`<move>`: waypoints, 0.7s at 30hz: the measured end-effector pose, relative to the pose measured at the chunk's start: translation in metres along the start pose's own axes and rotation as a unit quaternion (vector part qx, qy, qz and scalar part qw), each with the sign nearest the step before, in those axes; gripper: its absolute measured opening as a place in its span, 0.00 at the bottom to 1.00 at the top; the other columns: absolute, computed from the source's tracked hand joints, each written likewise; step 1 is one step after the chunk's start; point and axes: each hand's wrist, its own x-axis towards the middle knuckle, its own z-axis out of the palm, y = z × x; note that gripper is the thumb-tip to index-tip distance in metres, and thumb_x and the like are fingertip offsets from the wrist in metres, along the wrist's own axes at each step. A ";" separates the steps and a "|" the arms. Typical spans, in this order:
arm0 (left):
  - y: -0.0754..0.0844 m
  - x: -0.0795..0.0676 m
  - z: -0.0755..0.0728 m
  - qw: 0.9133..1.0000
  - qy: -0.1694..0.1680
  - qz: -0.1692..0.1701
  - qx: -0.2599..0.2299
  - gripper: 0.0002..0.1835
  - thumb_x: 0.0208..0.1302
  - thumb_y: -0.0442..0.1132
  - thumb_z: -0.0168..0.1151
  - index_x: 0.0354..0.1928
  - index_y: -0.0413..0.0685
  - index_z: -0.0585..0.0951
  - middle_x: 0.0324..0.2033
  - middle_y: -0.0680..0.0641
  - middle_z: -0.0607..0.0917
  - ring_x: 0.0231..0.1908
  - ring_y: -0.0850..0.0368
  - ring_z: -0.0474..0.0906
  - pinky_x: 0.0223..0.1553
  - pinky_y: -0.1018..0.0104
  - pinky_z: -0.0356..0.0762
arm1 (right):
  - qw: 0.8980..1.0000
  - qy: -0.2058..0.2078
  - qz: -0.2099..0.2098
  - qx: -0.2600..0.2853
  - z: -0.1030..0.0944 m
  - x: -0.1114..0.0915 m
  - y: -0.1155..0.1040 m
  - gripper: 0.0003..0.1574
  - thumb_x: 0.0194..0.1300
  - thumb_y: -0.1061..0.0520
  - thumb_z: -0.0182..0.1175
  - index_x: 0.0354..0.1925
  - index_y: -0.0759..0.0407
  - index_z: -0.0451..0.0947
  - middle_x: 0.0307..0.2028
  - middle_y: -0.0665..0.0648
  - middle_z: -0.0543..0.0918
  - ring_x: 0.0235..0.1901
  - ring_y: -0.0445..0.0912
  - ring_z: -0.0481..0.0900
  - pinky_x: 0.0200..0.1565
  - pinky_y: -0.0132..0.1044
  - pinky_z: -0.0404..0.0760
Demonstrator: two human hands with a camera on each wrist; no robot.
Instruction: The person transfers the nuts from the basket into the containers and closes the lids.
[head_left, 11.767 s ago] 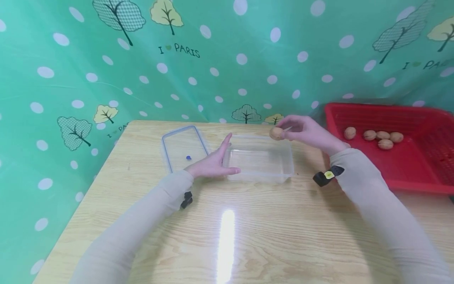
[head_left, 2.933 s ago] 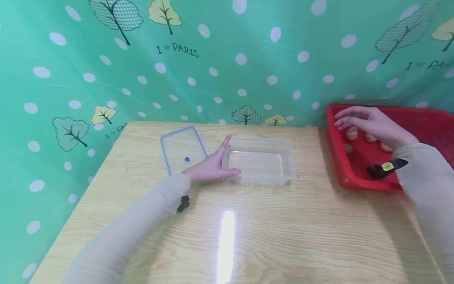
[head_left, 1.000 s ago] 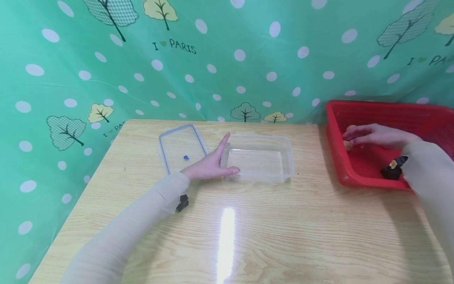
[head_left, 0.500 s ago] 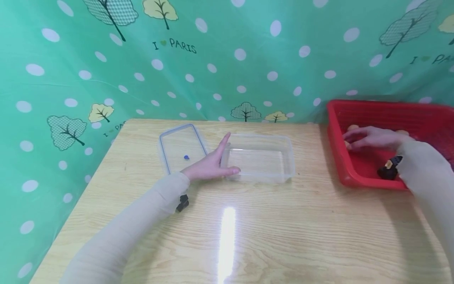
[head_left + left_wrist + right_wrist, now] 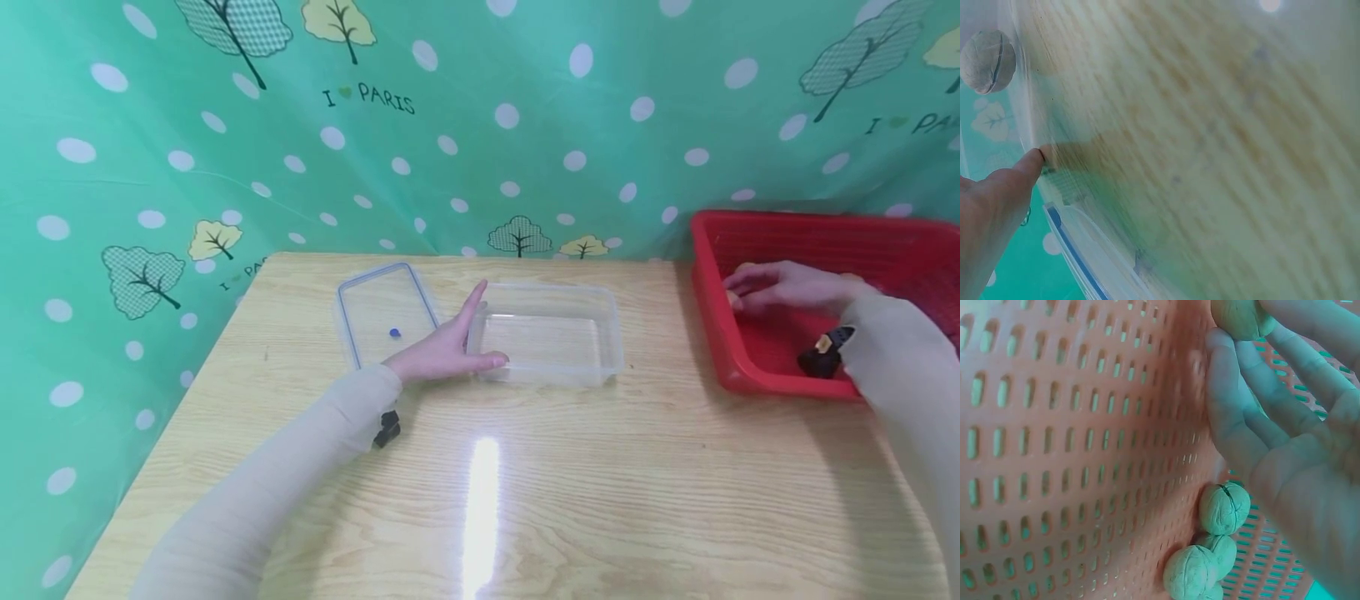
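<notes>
Walnut at the left side of the red basket, pinched in the right hand's fingertips. More walnuts on the basket floor. Clear box: lid off, beside it; left hand spread wide across its near end. Reads as early: one nut gripped, others left, none seen inside the box from the head (a nut-like ball edges the left wrist view; place unclear).

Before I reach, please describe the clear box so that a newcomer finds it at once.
Find the wooden table, with the red basket at its right side. Left of that, by the left hand, is the clear box; it has raised walls, unlike the flat, blue-lined lid nearby.
</notes>
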 end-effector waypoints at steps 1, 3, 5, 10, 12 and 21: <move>0.000 0.000 0.000 1.000 0.000 0.001 0.001 0.63 0.56 0.59 0.68 0.72 0.75 0.24 0.75 0.41 0.40 0.71 0.42 0.46 0.67 0.45 0.50 | 1.000 0.004 -0.004 0.000 0.000 -0.001 -0.001 0.36 0.58 0.59 0.68 0.63 0.65 0.69 0.48 0.57 0.79 0.45 0.46 0.75 0.42 0.38 0.77; 0.000 0.001 0.000 1.000 -0.001 0.004 0.003 0.63 0.56 0.59 0.68 0.72 0.74 0.24 0.75 0.41 0.40 0.71 0.41 0.46 0.67 0.45 0.50 | 1.000 0.012 -0.004 -0.001 -0.001 -0.002 -0.002 0.36 0.58 0.59 0.68 0.63 0.64 0.69 0.48 0.58 0.80 0.45 0.46 0.75 0.41 0.38 0.78; 0.001 0.001 -0.001 1.000 -0.002 0.005 0.004 0.63 0.56 0.60 0.68 0.72 0.74 0.24 0.75 0.41 0.40 0.71 0.41 0.46 0.67 0.45 0.51 | 1.000 0.023 0.005 -0.003 -0.001 -0.004 -0.003 0.36 0.58 0.59 0.68 0.63 0.63 0.69 0.48 0.58 0.80 0.44 0.46 0.76 0.40 0.38 0.78; 0.002 0.000 0.000 1.000 -0.005 0.002 0.002 0.63 0.57 0.59 0.68 0.72 0.75 0.24 0.75 0.42 0.40 0.71 0.40 0.46 0.66 0.44 0.51 | 0.999 0.046 0.023 0.003 -0.003 -0.008 -0.003 0.36 0.59 0.58 0.68 0.64 0.63 0.69 0.50 0.57 0.78 0.43 0.46 0.75 0.40 0.41 0.80; 0.002 0.000 0.000 1.000 -0.004 0.000 0.002 0.63 0.57 0.58 0.68 0.72 0.75 0.24 0.75 0.43 0.39 0.71 0.40 0.46 0.66 0.44 0.50 | 0.998 0.051 0.026 0.014 -0.004 -0.010 -0.004 0.36 0.59 0.58 0.67 0.64 0.62 0.69 0.49 0.55 0.78 0.43 0.47 0.75 0.40 0.42 0.81; 0.001 -0.001 0.000 1.000 -0.004 -0.001 0.003 0.62 0.57 0.60 0.68 0.71 0.77 0.24 0.75 0.44 0.39 0.71 0.41 0.46 0.66 0.45 0.51 | 0.997 0.061 0.039 0.026 -0.012 -0.019 -0.013 0.37 0.60 0.55 0.68 0.65 0.55 0.67 0.50 0.50 0.77 0.46 0.49 0.75 0.41 0.49 0.81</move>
